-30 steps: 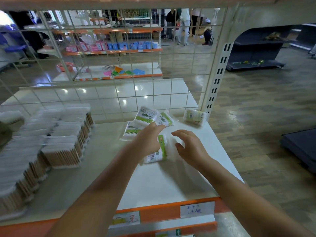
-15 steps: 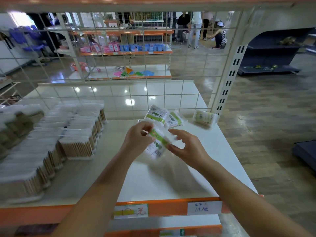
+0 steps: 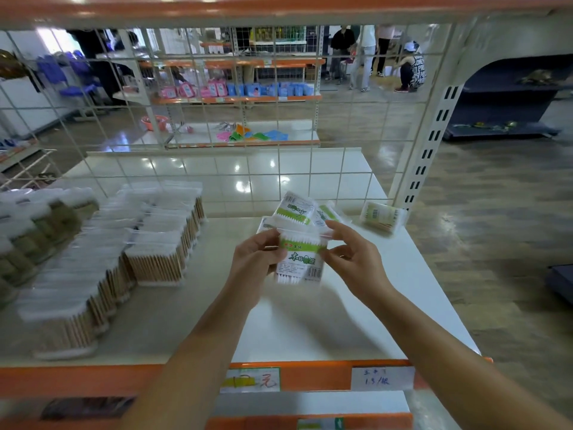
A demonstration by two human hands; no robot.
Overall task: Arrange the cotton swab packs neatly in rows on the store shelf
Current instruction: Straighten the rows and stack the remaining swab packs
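Head view, item in hand: we held one cotton swab pack [image 3: 300, 257] upright above the shelf [image 3: 341, 321], left hand [image 3: 257, 259] and right hand [image 3: 356, 262] pinching its edges; risk, we judged: slipping onto loose packs [image 3: 297, 207] behind the shelf's front rail.
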